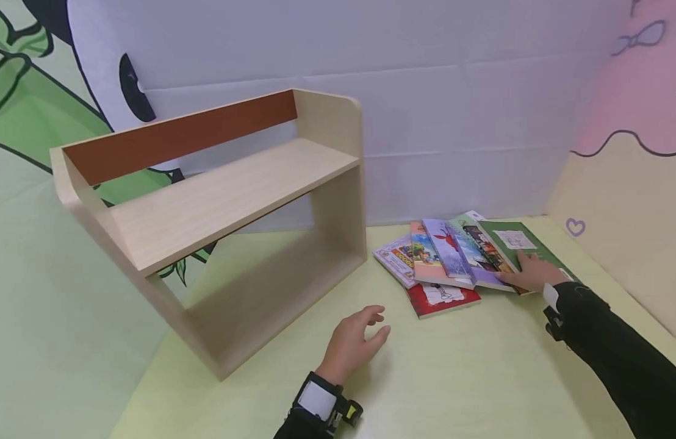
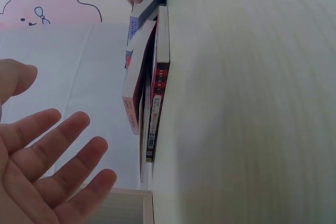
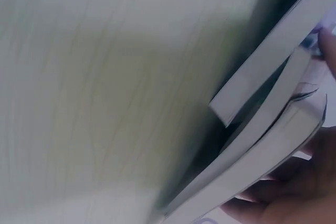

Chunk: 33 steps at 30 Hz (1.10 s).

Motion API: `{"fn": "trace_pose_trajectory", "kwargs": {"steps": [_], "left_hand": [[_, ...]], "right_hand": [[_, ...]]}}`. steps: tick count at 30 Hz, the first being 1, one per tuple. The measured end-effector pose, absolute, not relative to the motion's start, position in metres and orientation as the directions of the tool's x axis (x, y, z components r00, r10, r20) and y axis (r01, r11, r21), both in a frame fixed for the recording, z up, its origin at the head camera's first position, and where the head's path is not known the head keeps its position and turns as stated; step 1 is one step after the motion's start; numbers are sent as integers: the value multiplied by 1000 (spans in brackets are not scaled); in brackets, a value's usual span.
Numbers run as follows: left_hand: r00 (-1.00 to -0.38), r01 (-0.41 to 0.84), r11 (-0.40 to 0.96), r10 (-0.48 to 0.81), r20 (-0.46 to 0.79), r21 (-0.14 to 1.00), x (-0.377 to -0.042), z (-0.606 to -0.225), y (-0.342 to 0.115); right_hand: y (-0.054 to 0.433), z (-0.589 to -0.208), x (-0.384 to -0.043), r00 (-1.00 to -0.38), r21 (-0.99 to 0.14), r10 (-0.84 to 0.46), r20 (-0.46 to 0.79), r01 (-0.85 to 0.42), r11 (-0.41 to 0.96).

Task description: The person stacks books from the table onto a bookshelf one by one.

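Observation:
In the head view my right hand point(image 1: 532, 273) rests on a fanned pile of books. Its fingers lie on the green book point(image 1: 549, 247) at the right end, while the thumb touches the edge of the blue-and-lilac book point(image 1: 483, 265). The right wrist view shows the books' page edges point(image 3: 273, 129) close up, with the fingers point(image 3: 294, 182) over the top cover. Further left in the pile are a purple book point(image 1: 446, 247), an orange book point(image 1: 426, 253), a white-and-purple book point(image 1: 397, 261) and a red book point(image 1: 445, 297). My left hand point(image 1: 353, 342) hovers over the table, holding nothing, its fingers loosely bent.
A light wooden two-tier shelf point(image 1: 233, 192) with a brown back rail stands at the left of the pale yellow table point(image 1: 426, 378). Printed cloth point(image 1: 453, 122) hangs behind it, and a pink-and-beige panel point(image 1: 634, 201) borders the right side.

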State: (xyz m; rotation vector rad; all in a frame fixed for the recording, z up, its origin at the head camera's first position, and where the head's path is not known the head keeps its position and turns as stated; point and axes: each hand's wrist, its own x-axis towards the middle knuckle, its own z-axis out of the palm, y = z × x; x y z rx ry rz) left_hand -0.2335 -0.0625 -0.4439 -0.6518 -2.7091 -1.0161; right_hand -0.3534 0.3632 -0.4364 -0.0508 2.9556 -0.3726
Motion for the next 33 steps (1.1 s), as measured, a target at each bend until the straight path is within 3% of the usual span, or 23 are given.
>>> {"fn": "trace_pose_trajectory", "kwargs": {"steps": [6,19,23,29,33], "left_hand": [[-889,458,674,342,304,580,-233,-446,-57],[-908,419,687,316,275,594,-230,-448,-60],[-911,413,685,300,283,600,-229,-452,-66],[-914,405,662,283,289,631,-229,-455,-73],[-925,379,621,252,282,686,-230,-452,-77]], "right_hand": [[349,-432,-346,-993,-182,-82,-85,-65,981],[330,-412,-318,-982,-162,-184,-46,-175,971],[325,-406,-307,-975,-184,-220,14,-219,958],[318,-394,-288,-956,-103,-258,139,-273,956],[309,-364,-269,-943,-169,-285,173,-313,935]]}}
